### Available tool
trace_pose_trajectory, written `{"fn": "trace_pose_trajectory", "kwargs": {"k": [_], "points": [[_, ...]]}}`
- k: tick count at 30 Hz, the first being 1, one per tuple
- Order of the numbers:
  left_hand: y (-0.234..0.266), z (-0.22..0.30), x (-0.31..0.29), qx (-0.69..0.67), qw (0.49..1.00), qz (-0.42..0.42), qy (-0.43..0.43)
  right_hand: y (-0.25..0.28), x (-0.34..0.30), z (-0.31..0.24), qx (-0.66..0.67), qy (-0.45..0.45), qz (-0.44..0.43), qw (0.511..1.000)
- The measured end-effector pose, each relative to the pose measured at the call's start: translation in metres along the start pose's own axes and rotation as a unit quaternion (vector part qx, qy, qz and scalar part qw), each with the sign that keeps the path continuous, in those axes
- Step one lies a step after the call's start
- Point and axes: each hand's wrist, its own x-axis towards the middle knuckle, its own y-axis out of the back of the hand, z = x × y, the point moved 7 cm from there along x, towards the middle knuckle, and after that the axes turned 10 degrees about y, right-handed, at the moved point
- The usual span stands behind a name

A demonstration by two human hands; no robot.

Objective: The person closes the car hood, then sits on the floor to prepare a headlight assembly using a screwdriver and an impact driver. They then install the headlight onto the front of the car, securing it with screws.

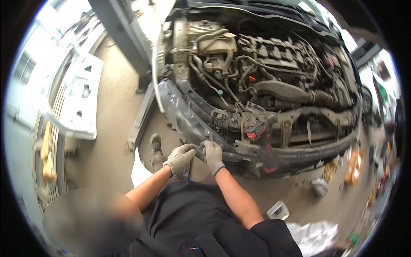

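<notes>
Both hands wear pale knit work gloves and are at the lower edge of a car's headlight, on the left front corner of the opened front end. My left hand is closed, its fingers curled beside the headlight's bottom edge; whatever they hold is hidden. Just right of it, my right hand pinches with thumb and fingers at the dark trim below the lamp. A small dark piece shows at those fingertips, too small to name. A red and black cordless drill rests across the front crossmember, right of my right hand.
The engine bay lies exposed ahead. A grey lift post stands at left, beside a white bumper cover. A boot is left of my hands. White plastic sheeting and an orange box lie at right.
</notes>
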Motion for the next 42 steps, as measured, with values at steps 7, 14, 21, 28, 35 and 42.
{"fn": "trace_pose_trajectory", "kwargs": {"k": [7, 14, 21, 28, 35, 42], "points": [[0.029, 0.001, 0.082, 0.092, 0.974, -0.193, -0.079, -0.016, -0.010, 0.001, -0.006, 0.071, 0.186, 0.980], [0.016, 0.005, 0.091, 0.135, 0.939, -0.276, -0.154, -0.008, -0.019, 0.009, -0.047, 0.059, 0.208, 0.975], [0.002, 0.011, 0.085, 0.069, 0.960, -0.235, -0.137, -0.006, -0.009, 0.013, -0.065, 0.075, 0.164, 0.981], [-0.002, 0.017, 0.081, 0.115, 0.958, -0.208, -0.162, 0.001, 0.000, 0.015, -0.062, 0.108, 0.174, 0.977], [-0.010, 0.019, 0.079, 0.094, 0.966, -0.209, -0.122, 0.000, -0.006, -0.002, -0.074, 0.107, 0.170, 0.977], [-0.010, 0.016, 0.079, 0.076, 0.967, -0.209, -0.122, 0.005, 0.000, 0.006, -0.061, 0.059, 0.184, 0.979]]}}
